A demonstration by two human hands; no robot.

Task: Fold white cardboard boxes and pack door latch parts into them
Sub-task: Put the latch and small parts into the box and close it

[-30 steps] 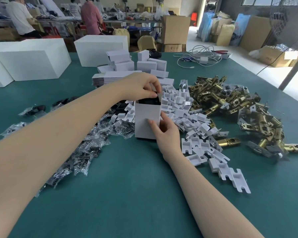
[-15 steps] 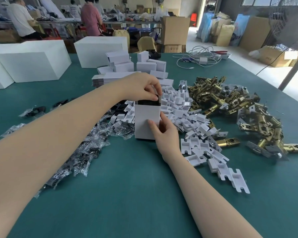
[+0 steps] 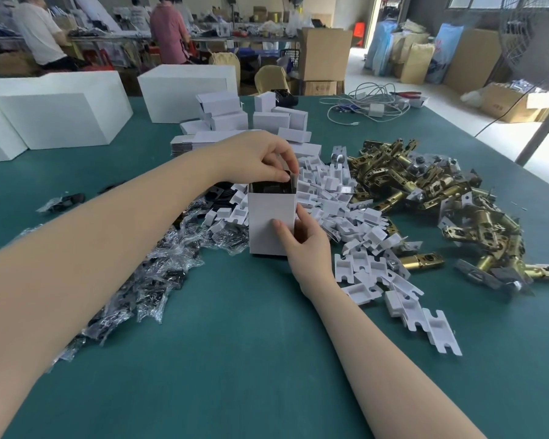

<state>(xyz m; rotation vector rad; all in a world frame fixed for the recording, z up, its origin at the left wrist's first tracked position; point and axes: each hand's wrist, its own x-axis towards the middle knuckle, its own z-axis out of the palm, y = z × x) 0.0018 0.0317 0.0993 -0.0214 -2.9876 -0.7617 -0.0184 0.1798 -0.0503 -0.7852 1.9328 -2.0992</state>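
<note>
- Right hand (image 3: 308,245) grips the upright white box (image 3: 271,223) by its side, thumb on the front.
- Left hand (image 3: 260,160), fingers curled, pinches something dark at the open top.

plain white on the small upright box (image 3: 271,224), dark and glossy inside its open top; white too on the heap of folded card inserts (image 3: 355,223), the stack of flat box blanks (image 3: 200,141) and the big blocks (image 3: 57,117) at the far side. brassy gold mixed with dull grey on the pile of latch parts (image 3: 431,198), black under clear shiny plastic on the bagged pieces (image 3: 159,267). solid teal green across the table cover (image 3: 235,359), brown on the cardboard cartons (image 3: 325,53) beyond.
</note>
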